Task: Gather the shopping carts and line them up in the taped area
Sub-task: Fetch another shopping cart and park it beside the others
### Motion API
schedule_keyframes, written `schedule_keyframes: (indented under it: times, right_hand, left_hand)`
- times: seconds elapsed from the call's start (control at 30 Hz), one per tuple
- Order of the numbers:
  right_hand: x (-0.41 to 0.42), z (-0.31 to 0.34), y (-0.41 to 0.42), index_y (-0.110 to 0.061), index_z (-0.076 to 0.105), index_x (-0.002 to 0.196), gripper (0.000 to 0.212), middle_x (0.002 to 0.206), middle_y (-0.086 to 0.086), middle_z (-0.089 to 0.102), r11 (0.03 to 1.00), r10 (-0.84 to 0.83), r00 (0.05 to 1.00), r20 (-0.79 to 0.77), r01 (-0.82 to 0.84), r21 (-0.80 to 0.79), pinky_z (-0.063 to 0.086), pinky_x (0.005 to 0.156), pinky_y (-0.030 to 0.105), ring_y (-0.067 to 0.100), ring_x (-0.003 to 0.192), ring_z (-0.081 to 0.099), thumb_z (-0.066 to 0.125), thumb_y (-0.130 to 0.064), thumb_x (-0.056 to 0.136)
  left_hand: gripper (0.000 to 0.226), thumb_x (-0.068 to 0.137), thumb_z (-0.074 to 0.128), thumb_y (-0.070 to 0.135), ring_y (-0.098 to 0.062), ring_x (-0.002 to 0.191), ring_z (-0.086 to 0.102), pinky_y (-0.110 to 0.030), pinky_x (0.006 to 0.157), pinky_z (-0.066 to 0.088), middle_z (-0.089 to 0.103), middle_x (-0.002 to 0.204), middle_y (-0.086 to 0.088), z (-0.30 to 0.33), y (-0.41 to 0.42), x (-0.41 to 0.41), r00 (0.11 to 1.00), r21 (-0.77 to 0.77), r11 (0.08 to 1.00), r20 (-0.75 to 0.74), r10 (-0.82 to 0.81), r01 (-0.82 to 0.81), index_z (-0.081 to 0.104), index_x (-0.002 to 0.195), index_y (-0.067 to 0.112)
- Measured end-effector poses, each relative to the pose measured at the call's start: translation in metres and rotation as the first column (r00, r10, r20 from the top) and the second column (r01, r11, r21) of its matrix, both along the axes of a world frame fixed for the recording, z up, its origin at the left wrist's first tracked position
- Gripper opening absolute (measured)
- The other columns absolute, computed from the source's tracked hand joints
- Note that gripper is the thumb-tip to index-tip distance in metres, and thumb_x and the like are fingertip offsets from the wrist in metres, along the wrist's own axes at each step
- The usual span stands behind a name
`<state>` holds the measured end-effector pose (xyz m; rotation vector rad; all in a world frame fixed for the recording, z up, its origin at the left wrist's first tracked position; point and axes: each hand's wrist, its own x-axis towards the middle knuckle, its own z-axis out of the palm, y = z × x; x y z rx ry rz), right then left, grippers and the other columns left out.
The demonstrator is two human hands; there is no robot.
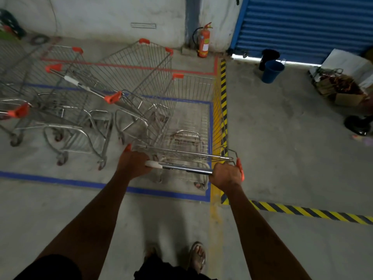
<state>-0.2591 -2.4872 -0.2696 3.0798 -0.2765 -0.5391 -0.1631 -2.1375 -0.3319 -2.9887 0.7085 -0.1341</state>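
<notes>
A wire shopping cart [191, 120] with orange corner caps stands in front of me, inside the right end of the blue taped rectangle [211, 150]. My left hand [133, 161] grips the left end of its metal handle bar [185, 168], and my right hand [226, 174] grips the right end. A second cart [139, 77] stands just to its left, angled, with its handle pointing toward me. Further left, two more carts [66, 110] are bunched together, one cut off by the frame's left edge [12, 110].
A yellow-and-black hazard stripe [223, 110] runs along the cart's right side and turns right along the floor. Red tape [141, 66] marks the floor behind. A fire extinguisher [203, 42] stands at the wall. A blue bucket [272, 70], boxes [343, 85] and a blue roller shutter [302, 27] are to the right.
</notes>
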Motion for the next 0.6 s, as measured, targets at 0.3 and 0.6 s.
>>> schedule_keyframes:
  times: [0.3,0.6]
  right_hand:
    - [-0.041,-0.01,-0.011,-0.022,0.068,0.103,0.047,0.099,0.001,0.074,0.995,-0.033,0.998,0.055,0.037,-0.091,0.035,0.113,0.044,0.023,0.096,0.073,0.043,-0.059,0.087]
    - [-0.043,-0.005,-0.009,-0.021,0.067,0.107,0.036,0.104,0.003,0.073,0.997,-0.038,0.999,0.011,0.039,-0.07,0.041,0.108,0.046,0.025,0.099,0.072,0.051,-0.048,0.089]
  left_hand:
    - [0.055,0.071,0.037,0.066,-0.023,0.065,0.069,-0.055,0.115,0.027,0.068,0.063,0.0,0.013,-0.019,-0.031,0.998,-0.118,0.992,-0.036,-0.053,0.048,0.071,0.07,0.022]
    - [0.062,0.074,0.033,0.072,-0.021,0.064,0.068,-0.053,0.114,0.028,0.066,0.061,0.002,0.015,-0.019,-0.04,0.999,-0.073,0.996,-0.02,-0.049,0.047,0.071,0.07,0.023]
